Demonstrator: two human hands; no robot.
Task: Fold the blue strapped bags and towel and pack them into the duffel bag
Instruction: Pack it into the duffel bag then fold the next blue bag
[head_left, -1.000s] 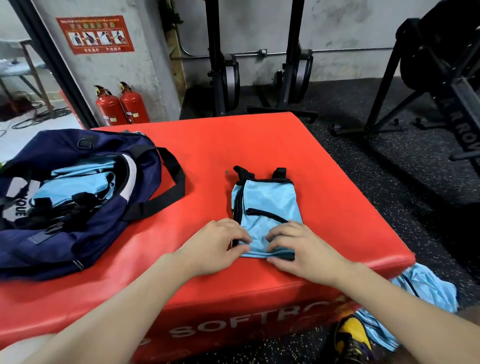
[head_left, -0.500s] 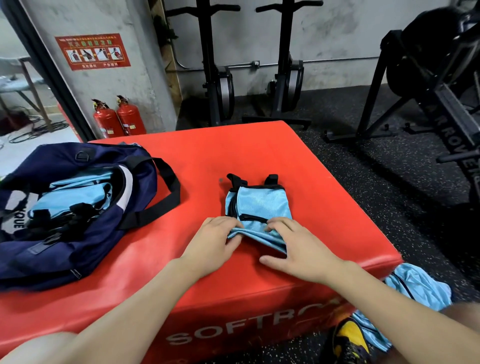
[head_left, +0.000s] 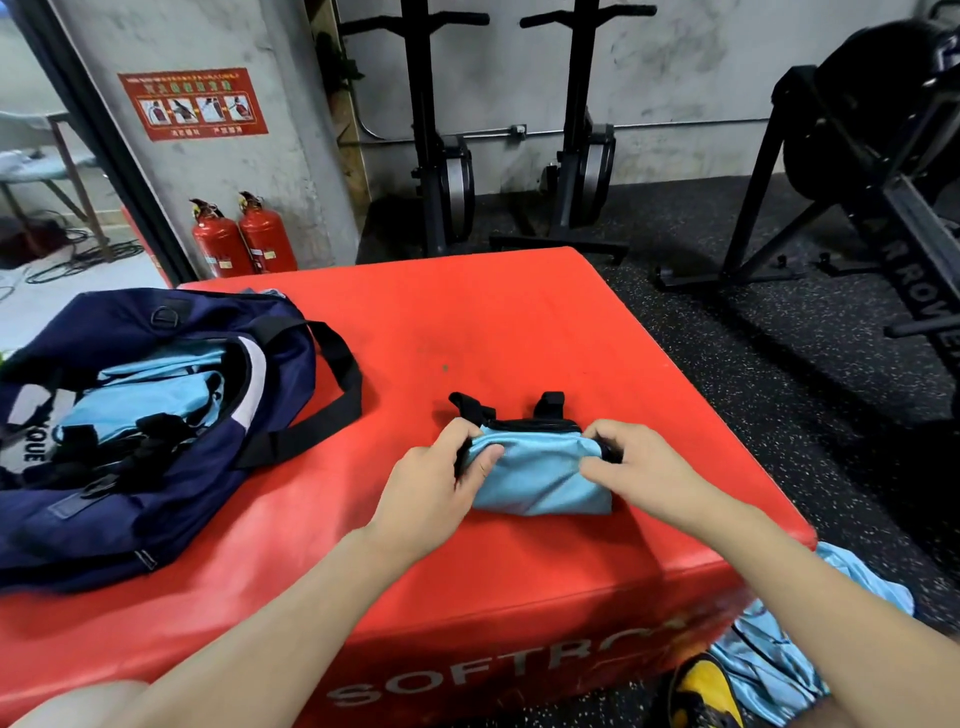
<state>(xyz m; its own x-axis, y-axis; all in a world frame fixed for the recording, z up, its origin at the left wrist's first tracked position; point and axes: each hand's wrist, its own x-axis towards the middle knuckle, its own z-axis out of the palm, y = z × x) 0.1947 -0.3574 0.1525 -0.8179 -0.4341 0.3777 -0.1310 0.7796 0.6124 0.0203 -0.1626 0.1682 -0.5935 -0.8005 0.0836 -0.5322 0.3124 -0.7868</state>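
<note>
**Folded Bag Held at Both Ends on the Red Box**

The navy duffel bag (head_left: 156, 441) is lying open at the left side of the red foam box (head_left: 519, 322), with light blue bags (head_left: 150, 400) and black straps showing inside its mouth. Right of it, near the front edge of the box, the left hand (head_left: 436, 483) is pinching the left end of a folded blue strapped bag (head_left: 540, 473), thumb on top. The right hand (head_left: 634, 467) is gripping the bag's right end, fingers curled over it. Two black strap ends are sticking out behind the fold. At the far right, more light blue fabric (head_left: 769, 649) is lying on the floor beside a yellow shoe (head_left: 701, 691).
</note>
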